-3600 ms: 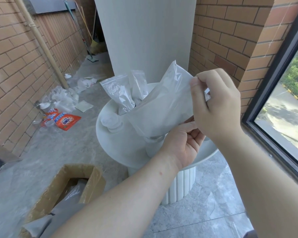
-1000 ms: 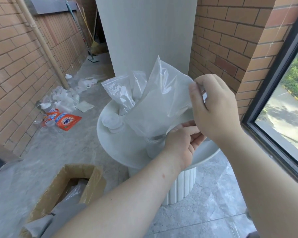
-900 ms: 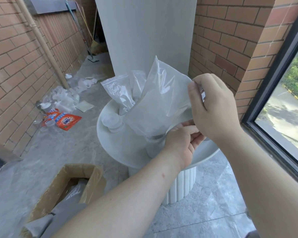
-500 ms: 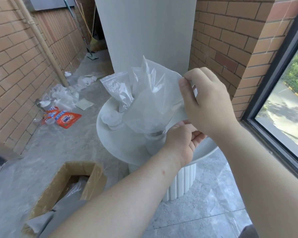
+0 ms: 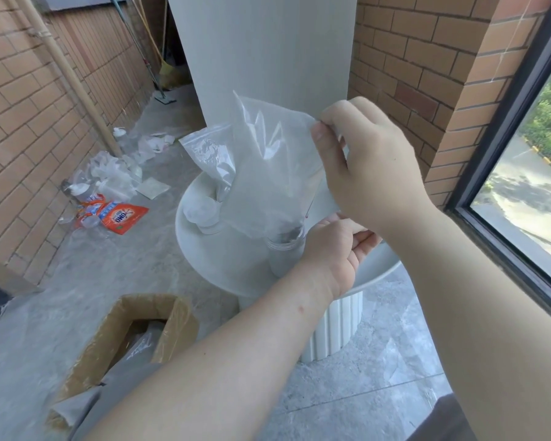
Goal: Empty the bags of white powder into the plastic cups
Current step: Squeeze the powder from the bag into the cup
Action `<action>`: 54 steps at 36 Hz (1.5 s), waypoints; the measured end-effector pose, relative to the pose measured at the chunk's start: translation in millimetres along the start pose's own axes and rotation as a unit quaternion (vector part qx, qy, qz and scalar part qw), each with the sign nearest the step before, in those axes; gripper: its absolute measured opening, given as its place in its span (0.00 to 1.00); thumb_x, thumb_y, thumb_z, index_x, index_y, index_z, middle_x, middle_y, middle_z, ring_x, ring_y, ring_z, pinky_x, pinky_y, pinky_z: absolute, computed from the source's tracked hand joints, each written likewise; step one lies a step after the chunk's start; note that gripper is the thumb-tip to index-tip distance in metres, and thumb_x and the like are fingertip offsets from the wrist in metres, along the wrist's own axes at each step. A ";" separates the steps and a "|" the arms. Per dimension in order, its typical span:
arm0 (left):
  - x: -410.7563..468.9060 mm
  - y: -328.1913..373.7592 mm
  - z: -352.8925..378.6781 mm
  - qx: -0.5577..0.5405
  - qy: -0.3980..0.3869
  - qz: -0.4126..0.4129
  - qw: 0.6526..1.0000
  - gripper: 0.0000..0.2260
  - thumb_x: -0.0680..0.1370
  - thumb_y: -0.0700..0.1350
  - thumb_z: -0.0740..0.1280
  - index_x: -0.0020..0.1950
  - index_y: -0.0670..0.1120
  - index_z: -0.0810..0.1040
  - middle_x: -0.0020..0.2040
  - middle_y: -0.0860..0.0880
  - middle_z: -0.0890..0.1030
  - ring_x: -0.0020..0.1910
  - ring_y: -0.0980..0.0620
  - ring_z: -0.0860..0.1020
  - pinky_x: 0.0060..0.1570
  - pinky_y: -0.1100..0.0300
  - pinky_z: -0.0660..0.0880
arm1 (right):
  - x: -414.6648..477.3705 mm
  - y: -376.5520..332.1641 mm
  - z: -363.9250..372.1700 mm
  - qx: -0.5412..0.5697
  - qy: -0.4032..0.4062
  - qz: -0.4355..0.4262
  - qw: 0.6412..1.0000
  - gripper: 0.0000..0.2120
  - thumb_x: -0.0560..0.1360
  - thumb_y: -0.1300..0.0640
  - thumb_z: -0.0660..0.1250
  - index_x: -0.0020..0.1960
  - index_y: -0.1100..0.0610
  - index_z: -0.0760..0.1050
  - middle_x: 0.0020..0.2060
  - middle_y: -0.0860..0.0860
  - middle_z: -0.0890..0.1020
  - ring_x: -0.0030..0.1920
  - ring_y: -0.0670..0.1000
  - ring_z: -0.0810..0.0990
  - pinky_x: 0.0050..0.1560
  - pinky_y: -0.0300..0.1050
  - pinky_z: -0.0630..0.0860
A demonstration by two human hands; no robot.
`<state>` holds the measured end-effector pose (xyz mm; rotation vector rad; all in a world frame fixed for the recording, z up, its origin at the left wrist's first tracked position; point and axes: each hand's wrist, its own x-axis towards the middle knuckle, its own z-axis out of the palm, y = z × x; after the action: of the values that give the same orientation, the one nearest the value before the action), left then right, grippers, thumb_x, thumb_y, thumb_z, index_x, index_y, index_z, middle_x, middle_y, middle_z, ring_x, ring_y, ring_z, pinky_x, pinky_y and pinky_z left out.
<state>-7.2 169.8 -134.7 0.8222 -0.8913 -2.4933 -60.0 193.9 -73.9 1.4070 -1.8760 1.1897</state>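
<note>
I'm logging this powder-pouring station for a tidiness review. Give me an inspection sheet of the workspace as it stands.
Surface: round white table on a fluted pedestal, by a brick wall.
Job's things: large clear bag tipped with its lower corner at the mouth of a clear plastic cup; second bag standing behind; lidded white cups at the table's far left.
Clutter: open cardboard box on the floor; orange detergent packet and crumpled plastic along the wall.
Grippers: right hand pinches the bag's upper edge; left hand is at its lower edge beside the cup.
Cables: nothing seen.
Surroundings: white column, window, broom in the far corner.
</note>
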 end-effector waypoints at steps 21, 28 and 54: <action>4.0 -2.1 -2.9 0.021 -0.004 0.000 1.000 0.13 0.76 0.26 0.61 0.44 0.44 0.76 0.33 0.48 0.84 0.30 0.53 0.83 0.49 0.59 0.80 | 0.7 0.3 -2.7 0.007 -0.009 0.016 1.000 0.11 0.82 0.54 0.60 0.48 0.59 0.76 0.43 0.54 0.77 0.41 0.56 0.75 0.37 0.55 0.74; 3.9 -2.1 -2.0 0.023 -0.001 0.007 1.000 0.14 0.76 0.26 0.60 0.43 0.44 0.76 0.32 0.49 0.83 0.29 0.53 0.82 0.47 0.59 0.80 | 1.2 -3.0 -4.8 0.010 -0.015 0.016 1.000 0.11 0.82 0.53 0.59 0.48 0.59 0.75 0.42 0.54 0.77 0.41 0.57 0.75 0.37 0.53 0.73; 6.2 -5.1 -8.6 0.071 -0.008 0.013 0.997 0.12 0.75 0.26 0.62 0.43 0.42 0.77 0.33 0.46 0.83 0.32 0.51 0.83 0.47 0.58 0.81 | 0.7 -0.4 -5.6 0.028 0.006 0.014 0.999 0.11 0.82 0.54 0.61 0.48 0.60 0.77 0.45 0.54 0.78 0.43 0.56 0.76 0.40 0.56 0.75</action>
<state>-7.2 166.4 -146.0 0.8313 -1.0871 -2.4403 -60.4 198.4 -70.4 1.4053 -1.8740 1.2706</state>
